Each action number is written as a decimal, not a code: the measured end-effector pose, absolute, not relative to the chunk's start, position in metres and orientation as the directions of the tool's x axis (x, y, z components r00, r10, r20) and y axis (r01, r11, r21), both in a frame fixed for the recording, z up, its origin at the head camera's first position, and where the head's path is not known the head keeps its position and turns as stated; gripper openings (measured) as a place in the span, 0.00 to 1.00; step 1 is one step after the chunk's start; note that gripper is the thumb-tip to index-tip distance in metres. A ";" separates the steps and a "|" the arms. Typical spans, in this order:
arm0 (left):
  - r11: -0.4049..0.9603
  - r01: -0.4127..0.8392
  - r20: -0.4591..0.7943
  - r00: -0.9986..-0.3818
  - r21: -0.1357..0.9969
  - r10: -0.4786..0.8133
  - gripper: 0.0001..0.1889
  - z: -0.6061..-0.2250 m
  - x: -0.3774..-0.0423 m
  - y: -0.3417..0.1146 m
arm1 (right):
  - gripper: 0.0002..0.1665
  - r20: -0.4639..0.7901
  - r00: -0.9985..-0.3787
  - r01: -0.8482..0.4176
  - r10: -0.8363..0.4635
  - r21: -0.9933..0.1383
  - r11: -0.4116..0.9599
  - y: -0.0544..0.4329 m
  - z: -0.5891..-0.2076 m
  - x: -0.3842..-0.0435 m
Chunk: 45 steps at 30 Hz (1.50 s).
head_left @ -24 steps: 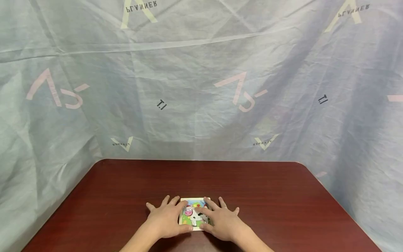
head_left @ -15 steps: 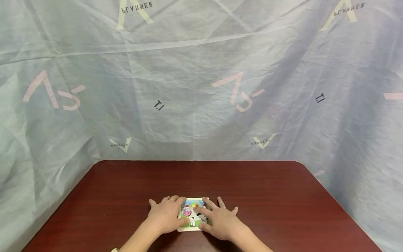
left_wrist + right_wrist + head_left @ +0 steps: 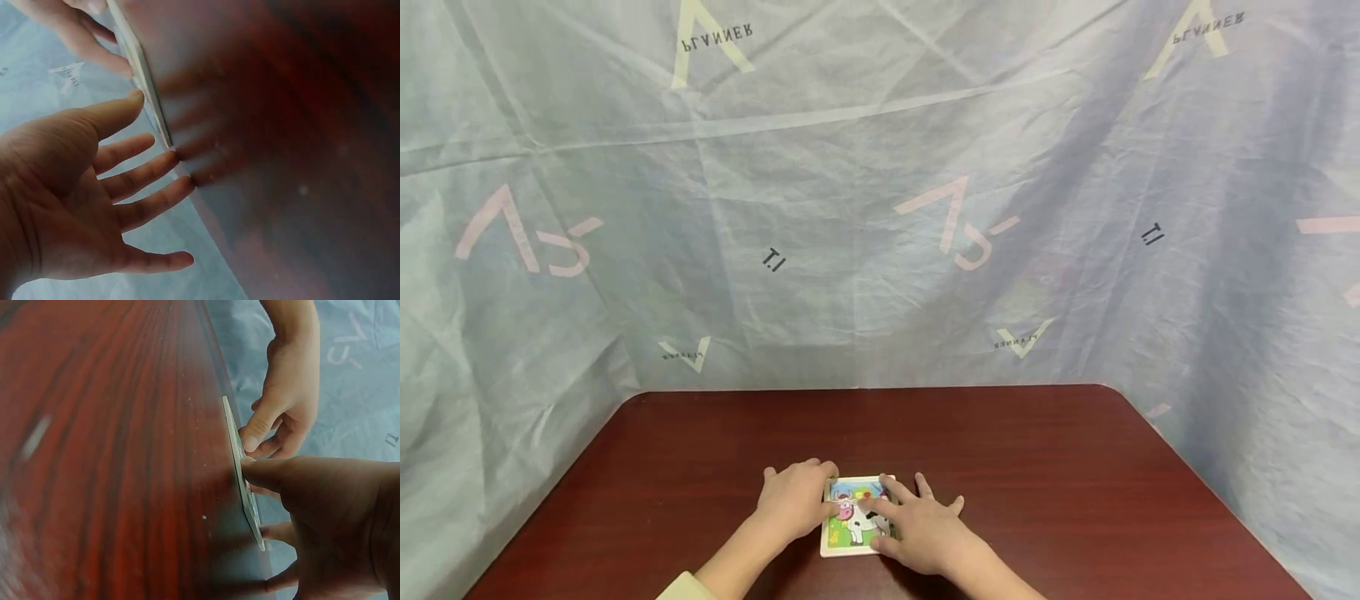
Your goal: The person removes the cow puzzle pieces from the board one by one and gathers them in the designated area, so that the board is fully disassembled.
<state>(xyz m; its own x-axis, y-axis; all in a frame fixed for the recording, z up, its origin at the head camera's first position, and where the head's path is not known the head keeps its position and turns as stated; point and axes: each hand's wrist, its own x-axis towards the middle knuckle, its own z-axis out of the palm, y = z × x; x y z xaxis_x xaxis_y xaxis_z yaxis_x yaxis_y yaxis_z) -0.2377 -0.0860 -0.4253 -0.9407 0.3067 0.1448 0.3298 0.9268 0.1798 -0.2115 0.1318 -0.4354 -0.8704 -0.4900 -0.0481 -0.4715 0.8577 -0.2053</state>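
Observation:
A small square cow picture board [image 3: 856, 533] with a pale raised rim lies on the table near its front. My left hand [image 3: 796, 496] is at the board's left side, its thumb over the picture and the other fingers by the far left corner. In the left wrist view those fingers of the left hand [image 3: 87, 181] look fairly straight, tips along the edge of the board [image 3: 150, 94]. My right hand [image 3: 928, 532] spreads its fingers over the right part of the picture. From the right wrist, the right hand's thumb [image 3: 265, 472] sits at the board's near edge [image 3: 234, 450].
The dark red wooden table [image 3: 1037, 467] has rounded far corners. Behind it and at both sides hangs a wrinkled grey cloth [image 3: 820, 308] with printed letters. A pale yellow sleeve end [image 3: 687, 587] shows on the left forearm.
My left hand has drawn its fingers in from a wide spread, and its thumb has moved up the board's left side. The right hand stays nearly still. The head view has shifted slightly.

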 end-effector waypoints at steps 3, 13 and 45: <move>0.934 0.317 0.135 -0.945 0.166 0.297 0.19 -0.426 -0.239 -0.084 | 0.30 -0.068 -0.868 -0.468 -0.491 -0.213 0.857 0.131 -0.436 -0.213; 0.947 0.267 0.152 -0.959 0.177 0.241 0.17 -0.429 -0.240 -0.080 | 0.30 -0.112 -0.867 -0.448 -0.485 -0.250 0.858 0.131 -0.437 -0.216; 0.761 0.023 -0.044 -0.997 0.649 0.068 0.14 -0.431 -0.259 -0.088 | 0.30 -0.116 -0.868 -0.439 -0.483 -0.278 0.854 0.133 -0.437 -0.216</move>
